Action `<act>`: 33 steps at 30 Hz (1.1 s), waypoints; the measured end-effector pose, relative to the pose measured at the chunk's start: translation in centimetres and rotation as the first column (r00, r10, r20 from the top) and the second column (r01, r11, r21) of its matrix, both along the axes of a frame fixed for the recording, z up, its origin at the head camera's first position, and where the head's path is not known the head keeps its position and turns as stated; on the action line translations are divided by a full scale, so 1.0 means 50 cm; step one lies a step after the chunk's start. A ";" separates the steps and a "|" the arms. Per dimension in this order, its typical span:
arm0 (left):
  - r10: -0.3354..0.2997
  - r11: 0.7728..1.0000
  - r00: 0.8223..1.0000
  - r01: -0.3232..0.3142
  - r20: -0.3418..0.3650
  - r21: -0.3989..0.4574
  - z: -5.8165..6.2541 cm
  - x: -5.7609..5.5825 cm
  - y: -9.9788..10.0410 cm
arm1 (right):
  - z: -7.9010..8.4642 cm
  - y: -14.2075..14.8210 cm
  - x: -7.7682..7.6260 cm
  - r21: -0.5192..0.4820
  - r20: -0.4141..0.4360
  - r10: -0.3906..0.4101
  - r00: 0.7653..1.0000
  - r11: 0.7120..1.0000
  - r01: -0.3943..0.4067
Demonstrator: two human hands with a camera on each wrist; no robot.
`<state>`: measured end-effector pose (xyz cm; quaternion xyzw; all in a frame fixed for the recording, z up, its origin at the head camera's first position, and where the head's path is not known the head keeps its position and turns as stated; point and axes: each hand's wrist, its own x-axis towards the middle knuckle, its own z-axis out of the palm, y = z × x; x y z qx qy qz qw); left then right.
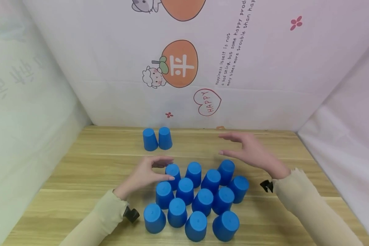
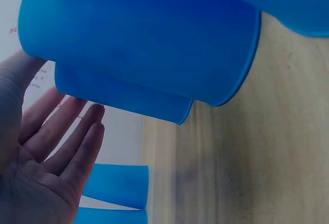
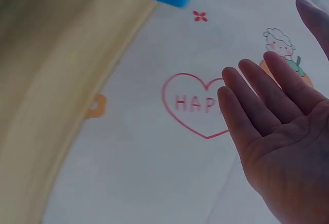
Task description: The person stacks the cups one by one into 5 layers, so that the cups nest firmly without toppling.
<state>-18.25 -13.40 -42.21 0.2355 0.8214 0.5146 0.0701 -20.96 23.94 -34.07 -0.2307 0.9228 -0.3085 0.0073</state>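
Several blue cups stand upside down in a group on the table. My left hand is at the group's far left cup, its thumb in front and its fingers behind. In the left wrist view the fingers look nearly straight and spread; whether the thumb touches a cup cannot be told. Above the table at the right, my right hand holds nothing, its thumb and fingers apart. It is nearest to the far right cup. In the right wrist view the palm faces the camera.
Two more upside-down blue cups, a left one and a right one, stand side by side near the wooden table's back edge. A printed white cloth rises behind it, with white cloth on both sides.
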 end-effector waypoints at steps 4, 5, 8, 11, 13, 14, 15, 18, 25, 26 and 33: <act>0.000 1.000 1.000 0.000 0.010 -0.019 -0.001 0.002 -0.001 | -0.048 0.021 0.027 -0.019 0.025 0.022 0.999 1.000 -0.021; 0.000 1.000 1.000 0.000 0.012 -0.020 -0.001 0.002 -0.001 | -0.059 0.026 0.033 -0.031 0.036 0.024 0.999 0.999 -0.023; -0.002 1.000 1.000 0.002 0.013 -0.023 0.000 0.002 -0.002 | -0.088 0.036 0.046 -0.076 0.058 0.043 0.997 0.996 -0.038; -0.001 1.000 1.000 0.001 0.014 -0.029 0.000 0.003 -0.003 | -0.109 0.039 0.055 -0.106 0.081 0.043 0.996 0.994 -0.034; 0.000 0.999 1.000 0.000 0.014 -0.032 0.000 0.003 -0.004 | -0.118 0.039 0.058 -0.113 0.095 0.042 0.995 0.993 -0.031; 0.003 0.999 1.000 -0.002 0.015 -0.035 0.001 0.003 -0.004 | -0.122 0.039 0.059 -0.115 0.098 0.041 0.994 0.993 -0.030; 0.003 0.999 1.000 -0.003 0.018 -0.037 0.001 0.003 -0.004 | -0.124 0.039 0.060 -0.112 0.096 0.041 0.995 0.993 -0.030; 0.004 0.999 1.000 -0.003 0.026 -0.047 0.002 0.002 -0.002 | -0.128 0.041 0.060 -0.103 0.074 0.037 0.997 0.994 -0.029; 0.006 0.998 1.000 -0.005 0.017 -0.059 0.004 -0.012 0.007 | -0.128 0.045 0.059 -0.100 0.056 0.037 0.998 0.995 -0.031; 0.006 0.998 1.000 -0.006 0.008 -0.059 0.007 -0.015 0.008 | -0.128 0.045 0.059 -0.101 0.058 0.038 0.998 0.994 -0.032; 0.000 0.999 0.994 -0.004 -0.106 -0.041 0.042 -0.055 0.017 | -0.130 0.041 0.061 -0.118 0.051 0.028 0.998 0.993 -0.021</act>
